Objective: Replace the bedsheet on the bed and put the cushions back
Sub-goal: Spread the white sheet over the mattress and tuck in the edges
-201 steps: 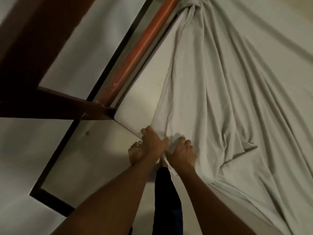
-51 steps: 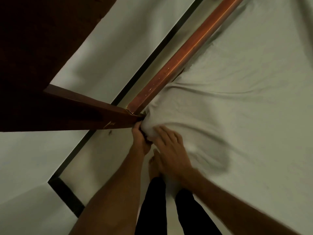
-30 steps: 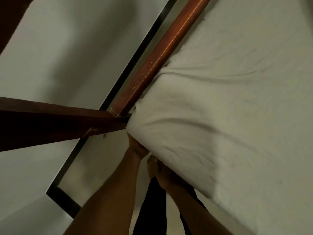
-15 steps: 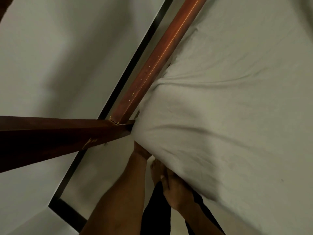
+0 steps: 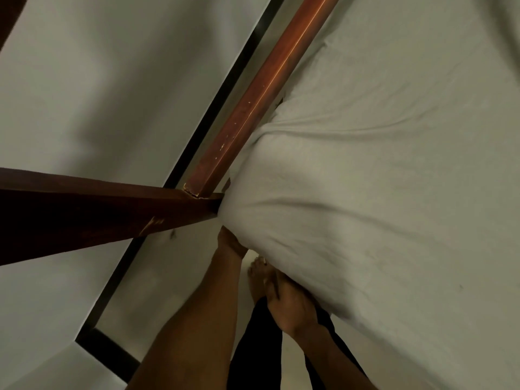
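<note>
A pale grey bedsheet (image 5: 380,192) covers the mattress, pulled over its near corner with a few creases. My left hand (image 5: 229,243) reaches under that corner next to the bedpost joint; only its wrist and heel show, and the fingers are hidden beneath the mattress. My right hand (image 5: 289,302) lies against the mattress's near side edge, its back up and its fingers stretched forward along the sheet. No cushions are in view.
A reddish wooden bed rail (image 5: 261,99) runs up the sheet's left side and meets a dark wooden beam (image 5: 98,212) at the corner. Pale floor with a black strip (image 5: 208,122) lies to the left. My bare foot (image 5: 257,277) and dark trouser legs stand beside the bed.
The bunched sheet has been spread and pulled over the corner. My left hand went under the mattress corner, and my right hand dropped from the top to the side edge.
</note>
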The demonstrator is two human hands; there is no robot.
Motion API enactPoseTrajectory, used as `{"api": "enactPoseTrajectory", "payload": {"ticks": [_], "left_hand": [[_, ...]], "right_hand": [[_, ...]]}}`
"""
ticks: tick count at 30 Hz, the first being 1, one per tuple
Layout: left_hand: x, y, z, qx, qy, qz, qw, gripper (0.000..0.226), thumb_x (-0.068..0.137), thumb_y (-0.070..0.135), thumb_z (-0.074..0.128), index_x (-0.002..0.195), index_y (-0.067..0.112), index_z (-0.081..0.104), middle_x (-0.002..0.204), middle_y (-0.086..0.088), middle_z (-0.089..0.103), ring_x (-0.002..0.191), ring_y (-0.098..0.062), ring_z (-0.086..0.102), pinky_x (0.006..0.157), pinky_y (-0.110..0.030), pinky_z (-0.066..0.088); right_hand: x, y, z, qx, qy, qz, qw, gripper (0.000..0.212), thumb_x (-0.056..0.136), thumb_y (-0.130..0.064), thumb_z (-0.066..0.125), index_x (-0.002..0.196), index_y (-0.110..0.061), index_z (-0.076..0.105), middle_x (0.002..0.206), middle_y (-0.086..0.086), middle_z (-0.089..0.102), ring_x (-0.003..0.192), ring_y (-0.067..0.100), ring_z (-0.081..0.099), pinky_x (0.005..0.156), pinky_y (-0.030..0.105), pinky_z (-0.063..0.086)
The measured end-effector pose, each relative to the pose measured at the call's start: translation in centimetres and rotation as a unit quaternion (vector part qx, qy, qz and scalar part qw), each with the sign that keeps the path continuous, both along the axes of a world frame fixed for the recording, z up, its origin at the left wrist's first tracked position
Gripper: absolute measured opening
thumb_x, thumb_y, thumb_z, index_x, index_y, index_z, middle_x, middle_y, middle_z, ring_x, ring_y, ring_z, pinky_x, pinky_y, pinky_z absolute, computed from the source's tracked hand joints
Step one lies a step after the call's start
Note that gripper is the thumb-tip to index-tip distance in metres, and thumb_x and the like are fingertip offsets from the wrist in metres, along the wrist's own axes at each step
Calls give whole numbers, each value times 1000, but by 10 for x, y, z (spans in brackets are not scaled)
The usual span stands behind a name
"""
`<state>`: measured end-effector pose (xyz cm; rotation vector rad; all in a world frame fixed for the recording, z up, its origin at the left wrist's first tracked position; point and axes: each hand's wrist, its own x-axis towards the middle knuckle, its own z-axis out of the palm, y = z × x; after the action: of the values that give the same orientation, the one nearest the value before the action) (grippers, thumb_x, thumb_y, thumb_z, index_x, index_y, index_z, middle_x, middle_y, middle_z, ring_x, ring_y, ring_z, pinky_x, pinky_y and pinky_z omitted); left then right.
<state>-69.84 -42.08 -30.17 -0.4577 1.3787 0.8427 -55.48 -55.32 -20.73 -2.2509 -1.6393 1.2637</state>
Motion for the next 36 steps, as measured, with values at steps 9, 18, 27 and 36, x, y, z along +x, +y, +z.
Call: {"api": "enactPoseTrajectory", "payload": {"ticks": [9,18,27,36], "left_hand": [[18,-18,42,114,210,-70,969,29,108,8,38,111,12,67,93,-4,72,77,-19,65,73,-33,53],[5,-6,42,15,491,-373,787,19,100,-5,52,98,9,65,82,-4,60,71,-16,53,76,-31,43],[-5,3,46,30,237,-92,967,30,105,1,47,127,7,65,136,-14,64,119,-30,61,105,-42,51],[11,-9,107,41,358,-235,903,23,99,24,48,110,22,69,120,-5,65,100,-22,63,92,-43,53]], "right_hand": [[17,28,27,-125,109,65,984,58,106,-53,31,151,-21,49,159,-1,45,150,17,34,109,7,6],[18,17,14,-104,123,75,984,104,89,-73,-7,135,-14,65,146,7,59,142,25,47,126,31,25],[38,-17,21,-129,119,-17,984,58,105,-30,54,159,-20,36,163,-3,39,153,17,31,120,20,21],[74,-27,55,-112,124,-134,977,27,103,-21,55,122,-24,75,123,-11,73,114,6,66,100,20,49]]}}
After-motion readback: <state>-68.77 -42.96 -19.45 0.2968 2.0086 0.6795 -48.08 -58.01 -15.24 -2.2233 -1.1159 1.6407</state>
